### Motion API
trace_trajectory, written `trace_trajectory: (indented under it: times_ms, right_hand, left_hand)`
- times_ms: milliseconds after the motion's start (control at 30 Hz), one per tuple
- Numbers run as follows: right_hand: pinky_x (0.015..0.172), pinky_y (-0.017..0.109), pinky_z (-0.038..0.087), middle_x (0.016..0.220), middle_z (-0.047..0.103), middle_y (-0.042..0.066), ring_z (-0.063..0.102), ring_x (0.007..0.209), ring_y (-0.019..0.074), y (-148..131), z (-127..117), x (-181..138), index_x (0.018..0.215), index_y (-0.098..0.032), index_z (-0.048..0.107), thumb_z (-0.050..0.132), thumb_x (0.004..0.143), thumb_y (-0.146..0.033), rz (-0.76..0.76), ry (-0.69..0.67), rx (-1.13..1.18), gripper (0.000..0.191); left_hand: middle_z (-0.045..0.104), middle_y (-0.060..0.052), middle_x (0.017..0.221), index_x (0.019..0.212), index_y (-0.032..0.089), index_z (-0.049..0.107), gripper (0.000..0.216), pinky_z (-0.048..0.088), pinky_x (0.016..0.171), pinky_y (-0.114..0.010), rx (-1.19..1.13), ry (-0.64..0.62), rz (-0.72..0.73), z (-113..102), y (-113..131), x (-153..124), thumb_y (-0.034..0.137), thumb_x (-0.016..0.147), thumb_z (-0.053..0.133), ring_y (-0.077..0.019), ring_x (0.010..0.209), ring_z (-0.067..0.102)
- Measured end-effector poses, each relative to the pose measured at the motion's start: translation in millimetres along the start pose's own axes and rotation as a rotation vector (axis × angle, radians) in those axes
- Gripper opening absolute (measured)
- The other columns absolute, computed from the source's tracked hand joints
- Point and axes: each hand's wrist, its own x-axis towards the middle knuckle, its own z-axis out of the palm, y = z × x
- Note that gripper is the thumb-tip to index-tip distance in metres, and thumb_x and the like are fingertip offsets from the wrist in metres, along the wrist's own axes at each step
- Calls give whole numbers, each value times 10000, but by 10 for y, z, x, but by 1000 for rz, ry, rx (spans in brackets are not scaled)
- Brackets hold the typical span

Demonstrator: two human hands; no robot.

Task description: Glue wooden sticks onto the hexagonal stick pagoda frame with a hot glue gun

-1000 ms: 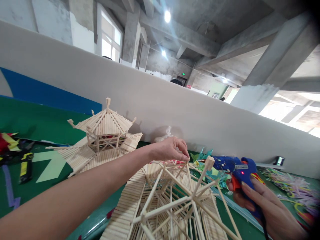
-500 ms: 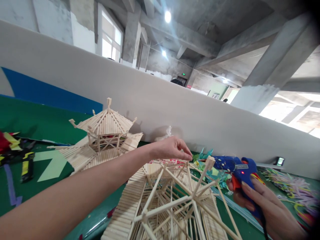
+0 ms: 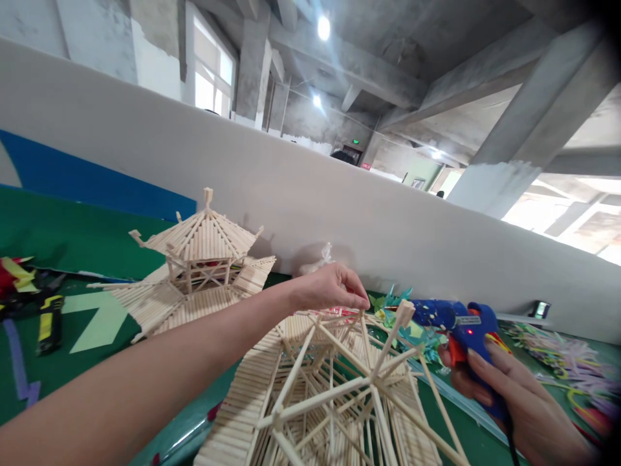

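My left hand [image 3: 338, 288] reaches across the near stick model, its thumb and fingertips pinched together at the far end of a roof stick [image 3: 365, 340]. Whatever lies between those fingertips is too small to make out. My right hand [image 3: 519, 395] grips a blue hot glue gun [image 3: 468, 327] with an orange trigger and a lit red light. The gun's nozzle points left, behind the upright post of the near model. This pavilion model [image 3: 325, 395], built of pale wooden sticks, has an open roof frame over slatted lower roofs.
A second stick pavilion [image 3: 206, 243] with a slatted roof stands at back left. Yellow-black cutter [image 3: 50, 323], pale green paper [image 3: 99, 323] and purple strip [image 3: 18, 362] lie left. Teal paper pieces [image 3: 431, 343] and coloured strips [image 3: 557, 359] lie right. A white partition [image 3: 301, 194] runs behind.
The view has shifted slightly. My left fingertips have lowered a little toward the roof stick's end and stay pinched. The glue gun remains in my right hand, almost unmoved.
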Motion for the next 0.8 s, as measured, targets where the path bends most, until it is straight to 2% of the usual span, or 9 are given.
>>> trace_trajectory:
  times_ms: [167, 433, 567, 667, 800]
  right_hand:
    - [389, 192, 232, 499, 362, -44, 279, 441, 65, -41, 36, -32, 707, -170, 552, 558, 768, -474, -4, 36, 30, 310]
    - [462, 244, 218, 512, 379, -40, 286, 486, 101, -114, -42, -80, 794, -175, 571, 522, 806, -448, -75, -6, -14, 278]
    - [468, 241, 243, 669, 495, -6, 337, 490, 77, -126, -90, -78, 812, -173, 555, 533, 820, -391, -149, -37, -12, 219]
    - [466, 227, 248, 756, 512, 0, 362, 503, 59, -96, -110, -54, 848, -175, 536, 517, 841, -356, -157, -82, 21, 182]
    - [457, 212, 259, 668, 467, -33, 367, 498, 55, -71, -77, 14, 822, -169, 512, 514, 846, -339, -167, -119, 28, 171]
  left_hand:
    - [592, -32, 712, 697, 133, 694, 144, 426, 612, -249, 5, 8, -1, -6, 19, -2, 272, 667, 666, -123, 667, 535]
    - [601, -30, 770, 685, 164, 704, 115, 427, 661, -248, 45, 2, 3, -19, 97, -6, 268, 682, 653, -131, 719, 545]
    - [598, -25, 759, 696, 167, 711, 112, 425, 652, -254, 80, -9, -21, -16, 135, 8, 259, 685, 649, -131, 700, 540]
    - [591, -21, 786, 690, 173, 704, 109, 425, 661, -255, 114, -4, -38, -14, 146, 38, 257, 696, 635, -130, 714, 542]
    - [592, -21, 819, 699, 178, 697, 120, 427, 688, -261, 164, -18, -51, -16, 152, 74, 252, 728, 607, -129, 733, 548]
